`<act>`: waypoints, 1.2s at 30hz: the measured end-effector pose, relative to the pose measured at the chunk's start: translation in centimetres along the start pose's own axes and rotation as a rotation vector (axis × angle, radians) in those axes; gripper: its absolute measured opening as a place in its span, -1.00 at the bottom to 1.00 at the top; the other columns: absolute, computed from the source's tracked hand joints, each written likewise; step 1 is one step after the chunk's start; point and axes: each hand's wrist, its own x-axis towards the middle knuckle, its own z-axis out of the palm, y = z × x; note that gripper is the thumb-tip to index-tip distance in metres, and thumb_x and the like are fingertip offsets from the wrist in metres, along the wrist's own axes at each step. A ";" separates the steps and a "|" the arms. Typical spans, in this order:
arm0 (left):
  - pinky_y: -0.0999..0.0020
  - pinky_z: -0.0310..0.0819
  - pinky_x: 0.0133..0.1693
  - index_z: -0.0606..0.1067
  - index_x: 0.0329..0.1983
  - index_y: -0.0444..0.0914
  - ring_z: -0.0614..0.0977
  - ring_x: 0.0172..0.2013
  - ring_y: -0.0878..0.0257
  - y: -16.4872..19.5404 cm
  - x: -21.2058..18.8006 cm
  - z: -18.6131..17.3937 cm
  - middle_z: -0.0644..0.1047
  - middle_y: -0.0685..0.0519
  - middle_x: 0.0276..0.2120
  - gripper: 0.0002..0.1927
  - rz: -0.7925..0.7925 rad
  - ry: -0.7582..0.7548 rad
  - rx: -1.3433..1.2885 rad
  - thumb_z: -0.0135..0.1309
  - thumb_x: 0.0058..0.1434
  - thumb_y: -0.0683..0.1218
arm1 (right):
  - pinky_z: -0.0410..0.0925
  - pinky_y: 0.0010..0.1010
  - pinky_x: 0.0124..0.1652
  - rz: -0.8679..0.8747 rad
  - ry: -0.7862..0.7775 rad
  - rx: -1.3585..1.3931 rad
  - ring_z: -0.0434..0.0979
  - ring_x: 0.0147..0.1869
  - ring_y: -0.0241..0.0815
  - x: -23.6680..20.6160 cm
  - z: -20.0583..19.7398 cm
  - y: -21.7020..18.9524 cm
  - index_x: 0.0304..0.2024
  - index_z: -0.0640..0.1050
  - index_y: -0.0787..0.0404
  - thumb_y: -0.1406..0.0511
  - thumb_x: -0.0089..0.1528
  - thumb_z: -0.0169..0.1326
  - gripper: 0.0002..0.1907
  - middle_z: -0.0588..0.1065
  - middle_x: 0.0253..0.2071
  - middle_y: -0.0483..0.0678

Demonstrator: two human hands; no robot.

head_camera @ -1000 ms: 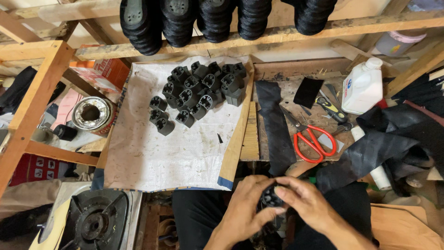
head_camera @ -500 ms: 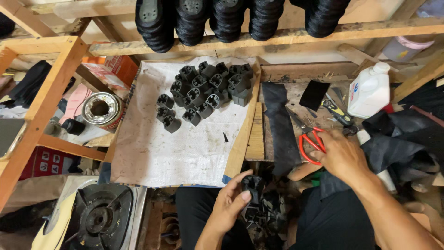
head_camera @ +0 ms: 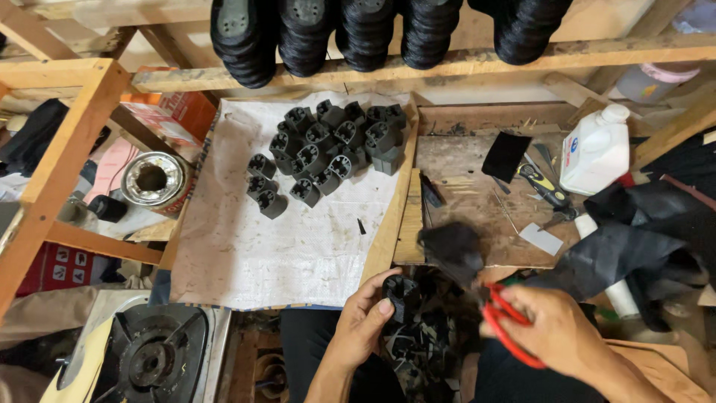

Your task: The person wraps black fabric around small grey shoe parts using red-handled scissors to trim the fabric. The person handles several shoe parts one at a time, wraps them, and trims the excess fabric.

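My left hand (head_camera: 365, 321) holds a small black hollow block (head_camera: 400, 294) above my lap, where more black pieces lie in a heap (head_camera: 418, 347). My right hand (head_camera: 556, 332) grips red-handled scissors (head_camera: 501, 325) and is blurred by motion. A black strip of rubber (head_camera: 451, 250) hangs blurred over the bench edge just above the scissors. Several finished black blocks (head_camera: 328, 153) sit clustered on a white woven sheet (head_camera: 283, 246) on the wooden bench.
Stacks of black rubber pieces (head_camera: 358, 30) hang over a wooden beam at the top. A white plastic bottle (head_camera: 597, 149), a utility knife (head_camera: 544, 186) and black sheet rubber (head_camera: 634, 239) lie at right. A round metal tin (head_camera: 153, 177) and a gas burner (head_camera: 149, 358) are at left.
My right hand left the block, reached to the bench for the red scissors and has drawn them back toward my lap. My left hand keeps the block. The camera tilted slightly.
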 end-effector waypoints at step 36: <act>0.34 0.44 0.06 0.35 0.37 -0.40 0.55 0.00 0.24 0.0 0.4 0.6 0.55 -0.07 0.04 -0.36 -0.064 -0.067 -0.026 0.16 0.32 0.01 | 0.41 -0.28 -0.27 -0.457 0.078 -0.473 0.59 -0.37 -0.11 -1.6 -1.0 -0.2 -0.15 0.61 0.03 -0.17 -0.05 0.36 -0.40 0.61 -0.36 -0.19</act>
